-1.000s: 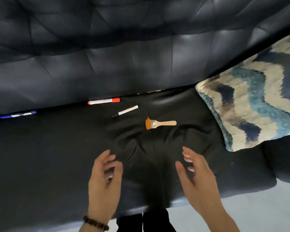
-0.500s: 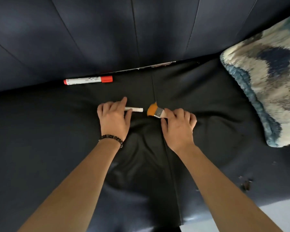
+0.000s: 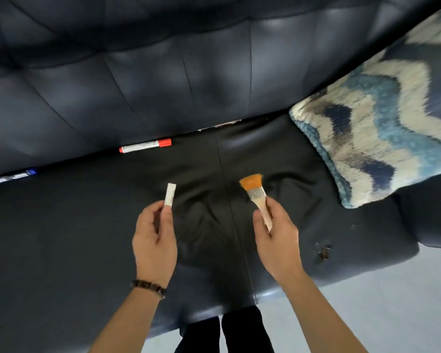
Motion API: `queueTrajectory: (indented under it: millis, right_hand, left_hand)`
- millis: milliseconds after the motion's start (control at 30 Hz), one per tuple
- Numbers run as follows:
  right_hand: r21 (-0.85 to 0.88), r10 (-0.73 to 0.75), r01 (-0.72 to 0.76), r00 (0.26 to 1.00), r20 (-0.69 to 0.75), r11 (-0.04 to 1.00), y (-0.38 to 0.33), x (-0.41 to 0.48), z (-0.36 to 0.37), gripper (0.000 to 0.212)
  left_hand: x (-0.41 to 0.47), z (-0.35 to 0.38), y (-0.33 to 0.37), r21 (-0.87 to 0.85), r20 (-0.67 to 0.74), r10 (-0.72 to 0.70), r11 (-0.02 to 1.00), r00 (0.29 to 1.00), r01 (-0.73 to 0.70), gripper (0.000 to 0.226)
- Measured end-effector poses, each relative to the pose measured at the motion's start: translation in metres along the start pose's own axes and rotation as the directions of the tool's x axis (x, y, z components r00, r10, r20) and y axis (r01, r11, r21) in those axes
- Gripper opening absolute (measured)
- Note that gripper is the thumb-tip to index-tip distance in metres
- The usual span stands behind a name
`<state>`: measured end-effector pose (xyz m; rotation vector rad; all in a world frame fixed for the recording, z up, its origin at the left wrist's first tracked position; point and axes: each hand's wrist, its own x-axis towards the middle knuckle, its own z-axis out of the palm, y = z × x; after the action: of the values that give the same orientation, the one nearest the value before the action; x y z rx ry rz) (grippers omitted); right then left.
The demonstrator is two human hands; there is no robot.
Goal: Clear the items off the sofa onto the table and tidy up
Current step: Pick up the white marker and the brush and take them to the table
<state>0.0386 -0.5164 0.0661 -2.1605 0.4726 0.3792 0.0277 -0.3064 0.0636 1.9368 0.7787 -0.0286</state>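
My left hand (image 3: 154,240) grips a thin white pen (image 3: 169,194), its upper end sticking up above the fingers. In my right hand (image 3: 276,234) is a small paintbrush (image 3: 255,188) with orange bristles and a pale wooden handle, bristles pointing away from me. Both are held above the black leather sofa seat (image 3: 74,238). A white marker with a red cap (image 3: 145,146) lies against the backrest. A blue-capped marker (image 3: 10,177) lies at the far left, partly tucked into the seam.
A shaggy blue, cream and navy cushion (image 3: 382,128) leans at the right end of the sofa. Something pale sticks out of the seam (image 3: 220,124) behind the seat. A scuffed spot (image 3: 323,252) marks the seat's right front. Pale floor (image 3: 379,309) lies below.
Both hands reached to the seat, closed on the pen and the brush, and have now lifted them off the sofa and drawn back toward me.
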Motion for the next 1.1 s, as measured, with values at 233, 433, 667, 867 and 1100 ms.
queueTrajectory:
  millis: [233,433,667,867,1100]
  right_hand:
    - [0.100,-0.042,0.047,0.998,-0.044,0.994,-0.125,-0.135,-0.158,0.028]
    - [0.147,-0.119,0.173,0.941,-0.317,0.974,-0.220,-0.260,-0.274,0.026]
    - [0.297,0.111,0.115,0.756,-0.645,0.948,-0.228,-0.404,-0.303,0.028]
    - [0.493,0.449,-0.091,0.577,-0.682,0.865,-0.169,-0.525,-0.268,0.043]
    - [0.633,0.620,-0.006,0.209,-0.756,0.774,-0.095,-0.656,-0.283,0.050]
  left_hand:
    - [-0.105,-0.130,0.178,-0.133,0.151,0.150,0.982,0.977,-0.130,0.033]
    - [-0.179,-0.237,0.315,-0.244,0.092,0.450,0.875,0.888,-0.418,0.028]
    - [-0.233,-0.309,0.343,-0.349,0.154,0.638,0.750,0.755,-0.563,0.030]
    - [-0.275,-0.291,0.298,-0.371,0.420,0.623,0.781,0.660,-0.502,0.029]
    - [-0.381,-0.222,0.317,-0.419,0.636,0.667,0.721,0.389,-0.552,0.027]
